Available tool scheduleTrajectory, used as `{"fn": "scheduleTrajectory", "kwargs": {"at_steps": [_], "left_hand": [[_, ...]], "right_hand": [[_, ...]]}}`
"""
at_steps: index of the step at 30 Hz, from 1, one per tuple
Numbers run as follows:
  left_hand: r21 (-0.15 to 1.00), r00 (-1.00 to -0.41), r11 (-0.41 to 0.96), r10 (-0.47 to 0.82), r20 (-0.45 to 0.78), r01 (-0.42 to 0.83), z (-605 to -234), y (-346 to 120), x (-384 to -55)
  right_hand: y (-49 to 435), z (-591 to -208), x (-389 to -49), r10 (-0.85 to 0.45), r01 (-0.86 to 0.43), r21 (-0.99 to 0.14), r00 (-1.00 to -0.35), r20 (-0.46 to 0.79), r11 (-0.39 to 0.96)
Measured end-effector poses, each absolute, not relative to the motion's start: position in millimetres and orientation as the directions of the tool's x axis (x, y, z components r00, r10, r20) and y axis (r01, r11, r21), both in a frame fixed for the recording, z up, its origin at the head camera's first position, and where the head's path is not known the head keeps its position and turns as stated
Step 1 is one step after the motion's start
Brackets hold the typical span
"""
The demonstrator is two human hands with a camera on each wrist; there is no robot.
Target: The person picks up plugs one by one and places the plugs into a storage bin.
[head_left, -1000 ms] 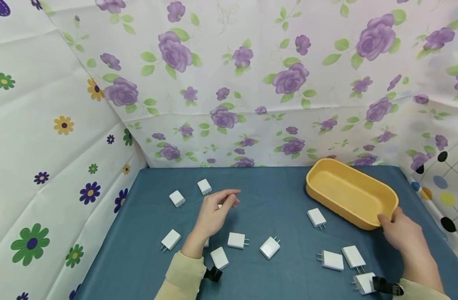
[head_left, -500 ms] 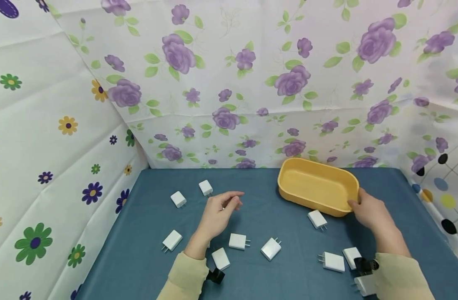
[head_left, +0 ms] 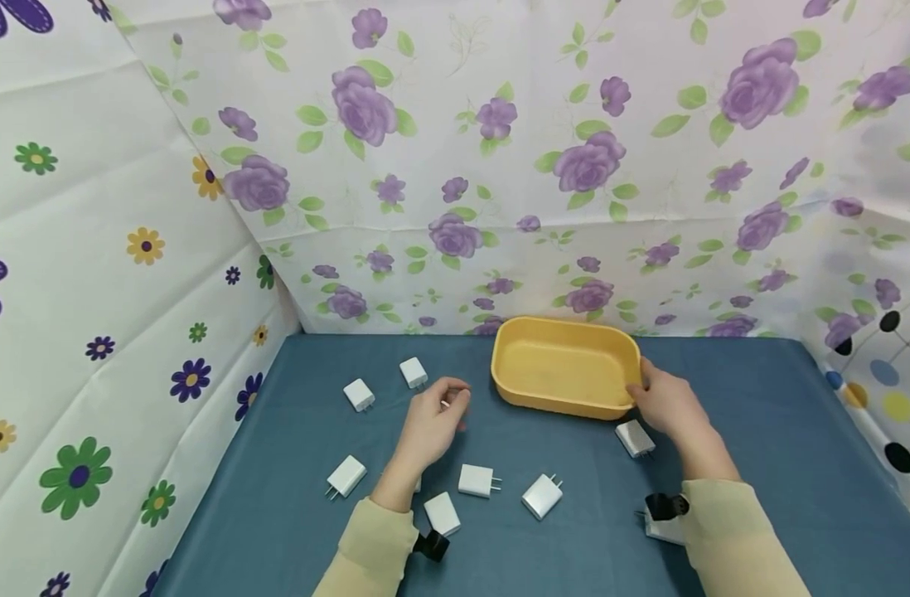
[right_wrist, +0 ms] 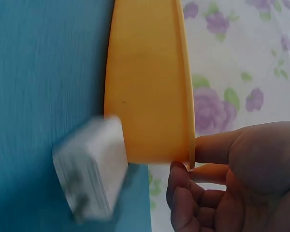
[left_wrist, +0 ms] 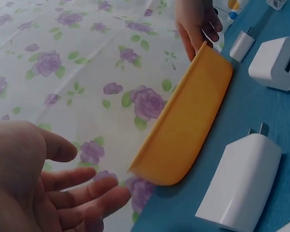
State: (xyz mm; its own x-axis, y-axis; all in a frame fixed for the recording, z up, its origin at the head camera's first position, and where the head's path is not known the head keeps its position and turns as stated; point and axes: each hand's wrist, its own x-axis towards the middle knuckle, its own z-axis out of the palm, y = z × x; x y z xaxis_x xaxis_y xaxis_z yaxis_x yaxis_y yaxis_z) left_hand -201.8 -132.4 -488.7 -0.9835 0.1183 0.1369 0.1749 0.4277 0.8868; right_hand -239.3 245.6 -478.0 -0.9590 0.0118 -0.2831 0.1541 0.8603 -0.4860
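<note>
In the head view my right hand [head_left: 667,402] pinches the right end of a yellow rectangular tray [head_left: 567,365], thumb over the rim. The right wrist view shows the thumb and fingers on either side of the tray's rim [right_wrist: 187,87]. My left hand [head_left: 434,419] hovers left of the tray, holding nothing; its fingers [left_wrist: 77,188] are loosely bent in the left wrist view. White plug chargers lie around it: one charger [head_left: 479,480] just below right, another charger [head_left: 413,372] above left. One charger [head_left: 635,438] lies beside the tray's near right corner.
More chargers lie spread on the blue tabletop [head_left: 544,555], such as a charger [head_left: 346,477] at left and a charger [head_left: 542,496] near the middle. Under the right forearm a charger [head_left: 664,529] is partly hidden. A flowered curtain [head_left: 395,207] stands behind the table.
My right hand has moved the yellow tray leftward along the back of the table, close to my left hand. The left hand has stayed nearly in place.
</note>
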Motion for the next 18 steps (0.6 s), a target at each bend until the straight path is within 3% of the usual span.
{"fn": "scheduleTrajectory", "kwargs": {"at_steps": [10, 18], "left_hand": [[0.82, -1.0, 0.572, 0.003, 0.005, 0.006, -507.9, -135.2, -210.6], [0.808, -0.997, 0.588, 0.072, 0.003, 0.045, -515.1, -133.8, -213.1]], "right_hand": [[214.2, -481.5, -213.6, -0.022, 0.127, -0.574, -0.969, -0.246, 0.809], [206.9, -484.7, -198.5, -0.021, 0.143, -0.599, -0.966, -0.258, 0.787]]}}
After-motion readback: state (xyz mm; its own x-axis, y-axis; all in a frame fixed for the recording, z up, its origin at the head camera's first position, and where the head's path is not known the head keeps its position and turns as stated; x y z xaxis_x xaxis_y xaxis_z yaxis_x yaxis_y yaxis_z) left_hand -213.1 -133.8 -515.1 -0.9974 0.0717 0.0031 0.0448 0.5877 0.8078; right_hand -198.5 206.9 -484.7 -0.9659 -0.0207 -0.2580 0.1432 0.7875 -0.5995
